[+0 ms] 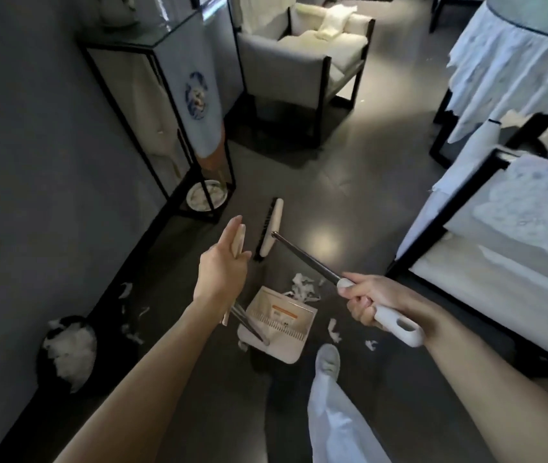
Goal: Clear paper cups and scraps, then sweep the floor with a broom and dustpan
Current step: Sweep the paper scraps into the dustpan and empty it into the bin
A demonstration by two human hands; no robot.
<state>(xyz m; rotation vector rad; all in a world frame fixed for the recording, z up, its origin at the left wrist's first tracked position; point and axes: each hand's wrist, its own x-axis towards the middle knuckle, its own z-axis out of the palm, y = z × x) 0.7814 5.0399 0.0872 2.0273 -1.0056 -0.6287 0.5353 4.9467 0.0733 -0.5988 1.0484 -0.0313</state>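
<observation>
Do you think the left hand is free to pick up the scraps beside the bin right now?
Probably not: the left hand holds the dustpan handle, and those scraps lie on the floor, well below it.

This looks like a sitting room. A soft gray armchair point(312, 61) with a white cushion stands on the dark floor point(349, 182). A tall glass case point(165, 95) stands by the wall point(31, 135), and white lace cloths point(513, 71) hang over furniture.
</observation>
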